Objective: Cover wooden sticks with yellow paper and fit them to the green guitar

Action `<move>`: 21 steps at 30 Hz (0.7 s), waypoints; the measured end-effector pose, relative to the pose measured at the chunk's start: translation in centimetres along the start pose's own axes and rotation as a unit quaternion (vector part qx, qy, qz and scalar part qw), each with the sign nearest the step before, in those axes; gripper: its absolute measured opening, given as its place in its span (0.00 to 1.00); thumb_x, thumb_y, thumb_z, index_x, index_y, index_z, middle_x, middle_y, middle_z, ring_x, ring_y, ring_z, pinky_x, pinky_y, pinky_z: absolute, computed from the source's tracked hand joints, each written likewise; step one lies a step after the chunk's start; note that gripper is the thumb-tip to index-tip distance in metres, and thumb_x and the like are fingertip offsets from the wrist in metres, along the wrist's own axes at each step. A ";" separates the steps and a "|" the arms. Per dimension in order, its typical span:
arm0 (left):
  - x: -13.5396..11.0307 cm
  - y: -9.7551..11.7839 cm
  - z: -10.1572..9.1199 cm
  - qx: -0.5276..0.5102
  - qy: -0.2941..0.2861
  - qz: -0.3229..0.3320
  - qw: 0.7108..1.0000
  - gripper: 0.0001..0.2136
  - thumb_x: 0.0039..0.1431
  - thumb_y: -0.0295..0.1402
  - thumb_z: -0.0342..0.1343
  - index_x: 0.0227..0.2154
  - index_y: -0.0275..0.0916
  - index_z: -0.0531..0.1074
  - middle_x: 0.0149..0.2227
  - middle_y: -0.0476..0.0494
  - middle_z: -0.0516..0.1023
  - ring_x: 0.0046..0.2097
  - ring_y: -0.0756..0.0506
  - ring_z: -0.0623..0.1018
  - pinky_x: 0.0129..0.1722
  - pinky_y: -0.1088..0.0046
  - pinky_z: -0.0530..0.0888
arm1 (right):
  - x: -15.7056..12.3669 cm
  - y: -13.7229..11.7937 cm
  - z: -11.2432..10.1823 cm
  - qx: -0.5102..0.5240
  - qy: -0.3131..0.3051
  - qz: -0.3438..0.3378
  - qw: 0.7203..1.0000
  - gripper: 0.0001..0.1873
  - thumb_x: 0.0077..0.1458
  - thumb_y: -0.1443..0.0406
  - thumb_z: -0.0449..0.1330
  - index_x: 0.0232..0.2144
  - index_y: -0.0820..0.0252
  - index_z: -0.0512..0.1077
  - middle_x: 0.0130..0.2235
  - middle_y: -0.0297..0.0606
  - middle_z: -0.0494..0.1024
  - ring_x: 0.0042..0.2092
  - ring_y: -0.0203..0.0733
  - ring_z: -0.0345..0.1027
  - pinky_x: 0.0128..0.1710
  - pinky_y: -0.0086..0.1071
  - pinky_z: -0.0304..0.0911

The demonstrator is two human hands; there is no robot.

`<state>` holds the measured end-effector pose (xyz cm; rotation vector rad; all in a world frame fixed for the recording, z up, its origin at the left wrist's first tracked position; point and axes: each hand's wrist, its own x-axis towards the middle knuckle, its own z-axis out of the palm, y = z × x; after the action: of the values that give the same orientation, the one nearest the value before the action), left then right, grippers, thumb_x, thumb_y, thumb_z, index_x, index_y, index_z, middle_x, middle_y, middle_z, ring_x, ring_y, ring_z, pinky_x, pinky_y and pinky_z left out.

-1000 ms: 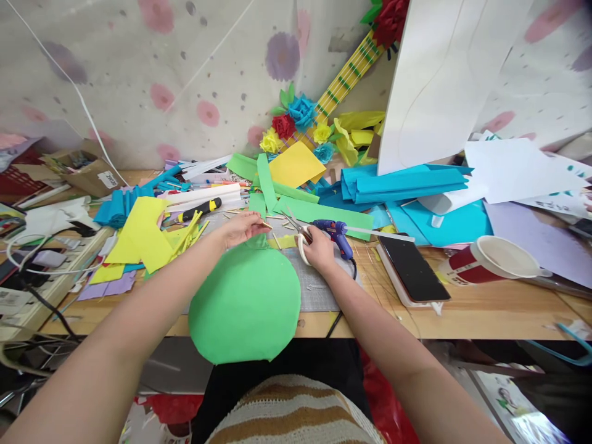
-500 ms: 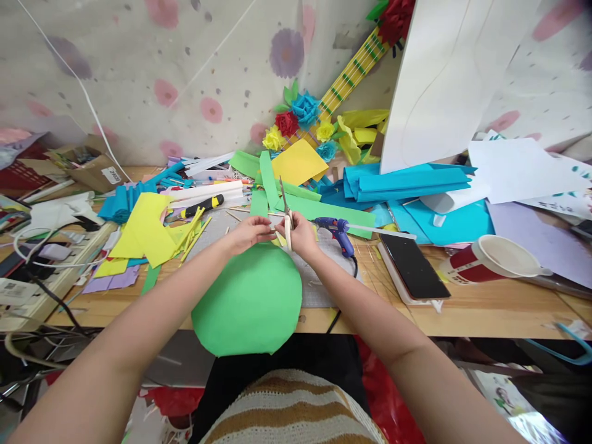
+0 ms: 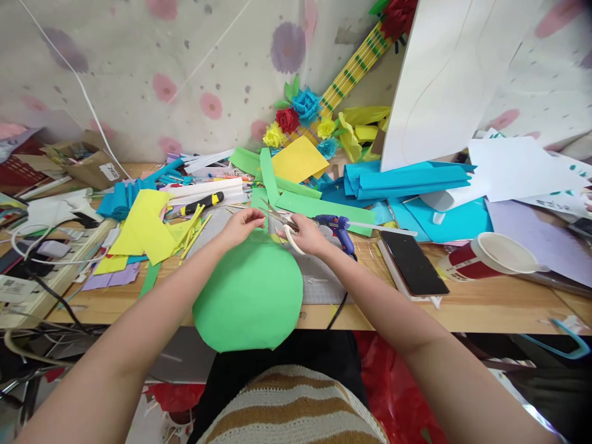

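A large round green paper shape lies over the table's front edge, partly hanging off it. My left hand pinches its far edge, fingers closed on the paper. My right hand grips white-handled scissors, whose blades point left toward the left hand's fingertips at the paper's top edge. Whether the blades touch the paper I cannot tell.
A blue glue gun lies just right of my right hand, with a black phone and a tipped red paper cup beyond. Yellow sheets, green strips, blue paper stacks, a yellow-black utility knife and paper flowers crowd the back. A grey cutting mat lies under the paper.
The scissors came in from the right beside the glue gun, stood upright half a second ago, and now lie with blades pointing left at the paper's top edge. The left hand keeps its pinch.
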<state>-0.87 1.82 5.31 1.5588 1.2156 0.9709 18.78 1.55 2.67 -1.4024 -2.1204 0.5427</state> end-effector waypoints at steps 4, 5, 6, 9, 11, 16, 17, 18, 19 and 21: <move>-0.4 0.3 0.1 -0.068 0.027 0.022 0.997 0.07 0.44 0.33 0.56 0.26 0.37 0.65 0.27 0.52 0.69 0.31 0.53 0.69 0.36 0.76 0.66 | -0.7 0.3 0.0 -0.085 -0.008 -0.062 0.994 0.22 0.45 0.47 0.54 0.32 0.60 0.64 0.36 0.40 0.71 0.38 0.41 0.61 0.34 0.30 0.53; -0.5 0.4 0.2 -0.077 0.023 0.016 0.997 0.07 0.44 0.32 0.57 0.26 0.36 0.66 0.27 0.52 0.69 0.31 0.53 0.69 0.36 0.76 0.66 | -0.8 0.3 0.0 -0.095 -0.008 -0.068 0.993 0.22 0.45 0.47 0.54 0.32 0.60 0.64 0.37 0.41 0.71 0.38 0.41 0.61 0.34 0.30 0.53; -0.6 0.4 0.2 -0.085 0.018 0.008 0.996 0.07 0.43 0.31 0.57 0.26 0.36 0.66 0.27 0.52 0.69 0.31 0.53 0.69 0.36 0.76 0.66 | -0.8 0.2 0.0 -0.102 -0.007 -0.071 0.992 0.22 0.46 0.47 0.53 0.32 0.60 0.64 0.37 0.40 0.71 0.38 0.41 0.62 0.33 0.30 0.53; -0.9 0.5 0.3 -0.105 0.003 -0.022 0.994 0.07 0.41 0.29 0.59 0.25 0.35 0.68 0.27 0.51 0.70 0.31 0.52 0.70 0.37 0.75 0.67 | -0.9 -0.2 -0.2 -0.112 -0.014 -0.075 0.991 0.22 0.47 0.47 0.53 0.33 0.59 0.64 0.37 0.40 0.71 0.38 0.41 0.62 0.32 0.30 0.52; -1.0 0.4 0.2 -0.104 -0.004 -0.032 0.994 0.08 0.40 0.29 0.60 0.25 0.35 0.69 0.27 0.50 0.72 0.31 0.52 0.71 0.38 0.74 0.68 | -0.9 -0.5 -0.4 -0.118 -0.025 -0.077 0.990 0.22 0.47 0.47 0.52 0.33 0.60 0.65 0.38 0.41 0.72 0.38 0.41 0.63 0.31 0.30 0.51; -1.0 0.2 -0.1 -0.079 -0.015 -0.039 0.996 0.08 0.39 0.31 0.60 0.25 0.35 0.70 0.25 0.48 0.74 0.30 0.50 0.73 0.37 0.73 0.68 | -0.8 -1.1 -0.9 -0.144 -0.046 -0.076 0.986 0.24 0.47 0.45 0.51 0.32 0.59 0.66 0.36 0.40 0.73 0.37 0.41 0.65 0.29 0.29 0.49; -1.0 0.2 -0.2 -0.078 -0.015 -0.040 0.996 0.08 0.39 0.31 0.60 0.25 0.35 0.71 0.24 0.48 0.74 0.30 0.49 0.73 0.37 0.72 0.68 | -0.8 -1.1 -0.9 -0.149 -0.049 -0.076 0.985 0.24 0.47 0.44 0.51 0.31 0.59 0.66 0.36 0.40 0.73 0.36 0.41 0.65 0.28 0.29 0.48; -1.1 0.3 -0.2 -0.077 -0.014 -0.042 0.996 0.08 0.39 0.31 0.60 0.24 0.35 0.71 0.24 0.48 0.74 0.30 0.49 0.73 0.37 0.72 0.68 | -0.7 -1.2 -1.0 -0.152 -0.051 -0.078 0.984 0.24 0.46 0.44 0.51 0.31 0.58 0.66 0.35 0.39 0.73 0.36 0.41 0.65 0.27 0.29 0.48; -1.1 0.3 -0.2 -0.077 -0.012 -0.045 0.996 0.07 0.39 0.31 0.60 0.24 0.35 0.70 0.23 0.48 0.74 0.29 0.49 0.73 0.37 0.72 0.68 | -0.7 -1.2 -1.1 -0.155 -0.052 -0.080 0.983 0.25 0.46 0.44 0.50 0.31 0.58 0.66 0.35 0.39 0.74 0.35 0.41 0.65 0.27 0.29 0.47; -1.1 0.6 -0.2 -0.070 -0.011 -0.049 0.996 0.07 0.39 0.31 0.60 0.24 0.35 0.71 0.23 0.48 0.74 0.29 0.49 0.73 0.37 0.71 0.68 | -0.7 -1.3 -1.1 -0.159 -0.051 -0.086 0.982 0.25 0.46 0.43 0.50 0.31 0.58 0.66 0.35 0.39 0.74 0.35 0.41 0.65 0.27 0.29 0.47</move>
<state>-1.14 0.68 5.85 1.3844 1.1736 0.9518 18.77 0.44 4.22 -1.3606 -2.4658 0.2172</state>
